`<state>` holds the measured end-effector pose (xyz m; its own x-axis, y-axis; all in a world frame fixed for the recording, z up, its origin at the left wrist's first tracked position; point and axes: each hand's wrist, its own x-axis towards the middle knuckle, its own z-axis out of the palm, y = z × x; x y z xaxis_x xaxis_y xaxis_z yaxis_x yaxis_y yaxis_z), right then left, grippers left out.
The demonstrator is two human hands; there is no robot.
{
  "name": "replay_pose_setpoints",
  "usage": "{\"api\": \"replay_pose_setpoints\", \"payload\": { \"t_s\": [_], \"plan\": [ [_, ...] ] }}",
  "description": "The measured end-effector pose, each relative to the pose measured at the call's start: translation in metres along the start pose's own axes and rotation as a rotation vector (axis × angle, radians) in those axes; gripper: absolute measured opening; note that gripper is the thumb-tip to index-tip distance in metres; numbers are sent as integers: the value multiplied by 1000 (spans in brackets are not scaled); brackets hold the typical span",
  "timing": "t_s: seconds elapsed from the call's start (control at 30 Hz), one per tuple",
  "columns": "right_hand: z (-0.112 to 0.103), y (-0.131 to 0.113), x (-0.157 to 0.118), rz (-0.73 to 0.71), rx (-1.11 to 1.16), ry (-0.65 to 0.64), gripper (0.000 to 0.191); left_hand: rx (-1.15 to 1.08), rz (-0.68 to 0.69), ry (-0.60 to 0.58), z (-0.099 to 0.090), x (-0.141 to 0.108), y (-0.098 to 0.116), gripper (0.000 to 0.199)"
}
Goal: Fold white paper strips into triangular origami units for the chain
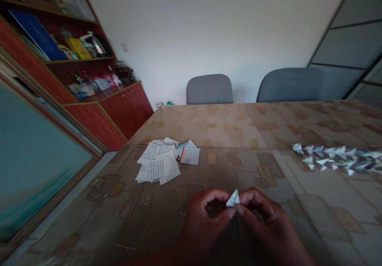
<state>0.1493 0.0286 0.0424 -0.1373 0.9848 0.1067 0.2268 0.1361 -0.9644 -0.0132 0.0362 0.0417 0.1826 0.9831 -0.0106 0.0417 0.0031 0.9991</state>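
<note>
Your left hand point(197, 219) and right hand point(274, 221) pinch one folded paper triangle point(233, 199) between thumbs and forefingers. Folded paper pieces point(340, 152), seemingly finished, lie in rows beyond your right hand; printed paper slips point(161, 165) beyond your left look unfolded.

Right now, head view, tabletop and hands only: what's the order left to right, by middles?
Pile of paper slips → left hand → folded paper piece → right hand → rows of folded pieces.
</note>
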Motion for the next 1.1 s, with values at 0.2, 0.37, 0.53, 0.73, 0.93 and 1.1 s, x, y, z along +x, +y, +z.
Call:
{"api": "replay_pose_setpoints", "payload": {
  "t_s": [0.2, 0.37, 0.53, 0.73, 0.93, 1.1],
  "plan": [
    [-1, -3, -3, -22, 10, 42, 21, -123, -14, -32, -1, -1, 2, 10],
    [-1, -8, -1, 3, 19, 32, 23, -179, -28, -51, -2, -2, 3, 14],
    [-1, -5, 1, 46, 128, 13, 29, -209, -12, -56, -3, -2, 1, 12],
    [1, -3, 0, 81, 175, -12, 32, -175, 2, -16, 0, -1, -2, 18],
    [1, 2, 0, 97, 244, -35, 27, -186, 13, -34, -1, 0, 2, 12],
    [0, 3, -1, 117, 280, -42, 26, -300, -8, -35, 0, 2, 7, 8]
  ]
}}
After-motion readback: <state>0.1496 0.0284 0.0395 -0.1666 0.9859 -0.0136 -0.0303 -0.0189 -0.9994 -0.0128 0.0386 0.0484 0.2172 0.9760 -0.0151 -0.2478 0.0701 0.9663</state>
